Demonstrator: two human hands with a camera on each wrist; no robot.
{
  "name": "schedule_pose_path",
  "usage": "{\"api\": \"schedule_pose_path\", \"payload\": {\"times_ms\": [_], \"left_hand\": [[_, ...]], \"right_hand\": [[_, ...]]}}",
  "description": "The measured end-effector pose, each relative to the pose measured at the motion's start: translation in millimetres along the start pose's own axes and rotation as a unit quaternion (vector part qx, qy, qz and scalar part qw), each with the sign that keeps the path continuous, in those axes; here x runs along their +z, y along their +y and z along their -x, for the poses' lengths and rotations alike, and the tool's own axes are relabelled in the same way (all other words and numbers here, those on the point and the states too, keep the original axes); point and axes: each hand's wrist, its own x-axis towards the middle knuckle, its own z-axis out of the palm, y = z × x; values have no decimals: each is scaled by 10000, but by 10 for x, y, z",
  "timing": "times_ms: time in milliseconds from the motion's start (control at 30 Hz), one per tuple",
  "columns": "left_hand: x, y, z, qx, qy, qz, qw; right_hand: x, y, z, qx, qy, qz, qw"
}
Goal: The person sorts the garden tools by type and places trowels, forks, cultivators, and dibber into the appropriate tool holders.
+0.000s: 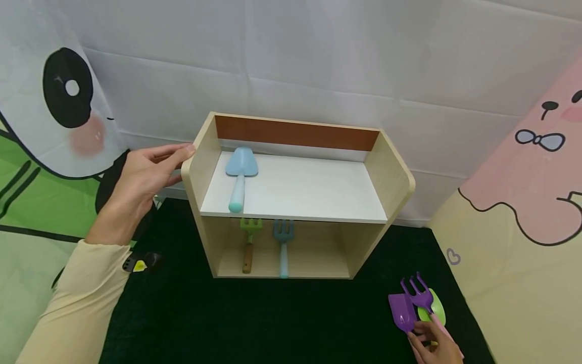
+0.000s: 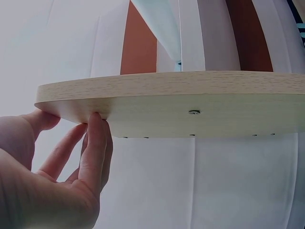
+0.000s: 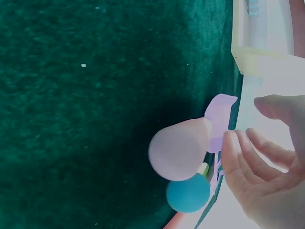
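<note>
My left hand [image 1: 145, 172] touches the outer left side of a small wooden two-tier shelf [image 1: 395, 182], with its fingers fairly straight against the panel [image 2: 152, 107] near the upper corner. At the lower right, my right hand [image 1: 434, 344] is over a group of toy garden tools, thumb and fingers apart [image 3: 262, 167]. These are a purple shovel [image 1: 402, 311] with a pale pink handle [image 3: 178, 150], a purple fork [image 1: 423, 299] with a pink handle, and a green tool [image 1: 438, 308] partly under the fork. A teal handle end [image 3: 188, 193] lies beside the pink one.
A light blue trowel [image 1: 241, 164] lies on the shelf's white upper board [image 1: 313, 187]. Below stand a green fork [image 1: 250, 237] with a brown handle and a blue fork [image 1: 284, 242]. Dark green cloth [image 1: 254, 323] covers the surface; printed fabric walls [image 1: 509, 263] surround it.
</note>
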Motion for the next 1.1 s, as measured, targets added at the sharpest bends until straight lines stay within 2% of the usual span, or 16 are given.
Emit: {"api": "schedule_pose_path", "payload": {"times_ms": [167, 333, 400, 633, 800, 933, 1100], "left_hand": [[7, -6, 1, 45, -7, -5, 10000], [0, -6, -1, 43, -2, -5, 10000], [-2, -5, -2, 46, -7, -10, 10000], [9, 0, -3, 60, 0, -27, 10000], [16, 0, -1, 58, -24, -7, 10000], [17, -6, 2, 55, -56, -12, 10000], [13, -10, 6, 50, -46, -41, 10000]], "right_hand": [[-25, 39, 19, 512, -366, -55, 9980], [35, 62, 60, 549, 85, -84, 9984], [46, 83, 62, 566, 122, 43, 9983], [0, 188, 34, 326, -816, 494, 9949], [13, 223, 21, 281, -1190, 700, 9900], [9, 190, 40, 231, -1374, 838, 9867], [9, 154, 54, 404, -1394, 840, 9858]]}}
